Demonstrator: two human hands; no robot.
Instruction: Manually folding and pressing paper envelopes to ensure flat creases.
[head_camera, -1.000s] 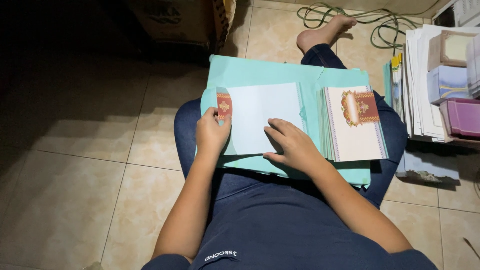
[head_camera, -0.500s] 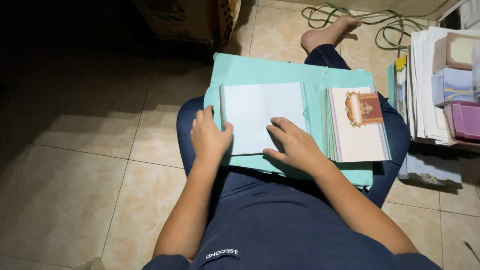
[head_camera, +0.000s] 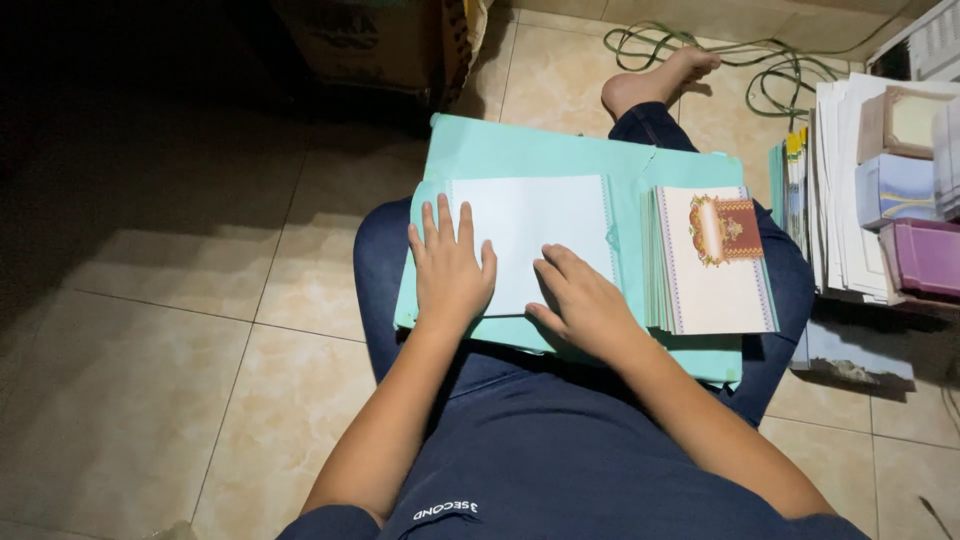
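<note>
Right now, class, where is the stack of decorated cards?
In the head view, the stack of cards lies on the teal folder across the person's lap, just right of the white sheet under both hands.

A pale blue folded card (head_camera: 530, 240) with finely patterned side edges is laid flat, blank side up, on a teal folder (head_camera: 540, 160). Its left part is pressed under the left hand (head_camera: 450, 270); its lower right edge is touched by the right hand (head_camera: 585, 305).
</note>
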